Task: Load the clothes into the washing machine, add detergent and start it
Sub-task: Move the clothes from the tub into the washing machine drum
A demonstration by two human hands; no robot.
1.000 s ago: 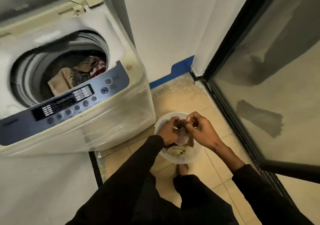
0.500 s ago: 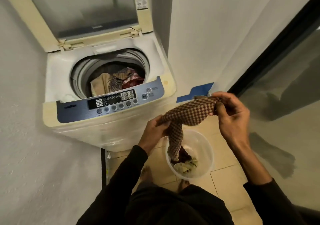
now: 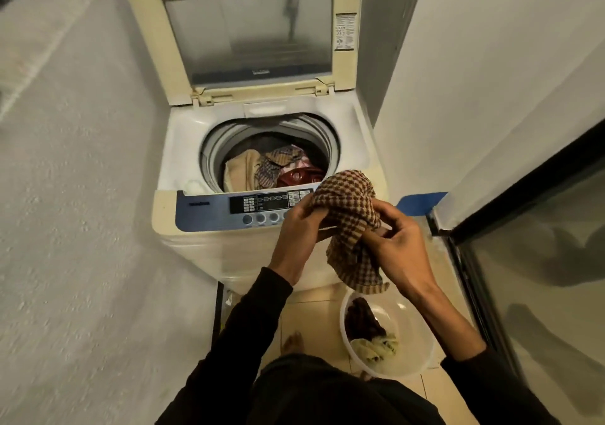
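A top-loading washing machine [image 3: 196, 248] stands ahead with its lid [image 3: 248, 31] raised. Its drum [image 3: 271, 166] holds several clothes, beige, checked and dark red. Both hands hold a brown checked cloth [image 3: 347, 202] in front of the blue control panel [image 3: 209, 208]. My left hand [image 3: 301, 228] grips the cloth's left side, and my right hand [image 3: 396, 248] pinches its bunched middle. The cloth's tail hangs down over a white plastic basin [image 3: 415, 336] on the floor, which holds a dark garment [image 3: 361, 321] and a pale one [image 3: 376, 347].
A rough white wall [image 3: 82, 228] runs close on the left. On the right stands a glass door with a black frame [image 3: 510, 192]. Tan floor tiles [image 3: 314, 313] lie below, with a bare foot [image 3: 293, 342] beside the basin.
Both hands have lifted the checked cloth out of the basin and up to the machine's control panel. The hands have come closer together, bunching the cloth. The view has tilted up to the machine.
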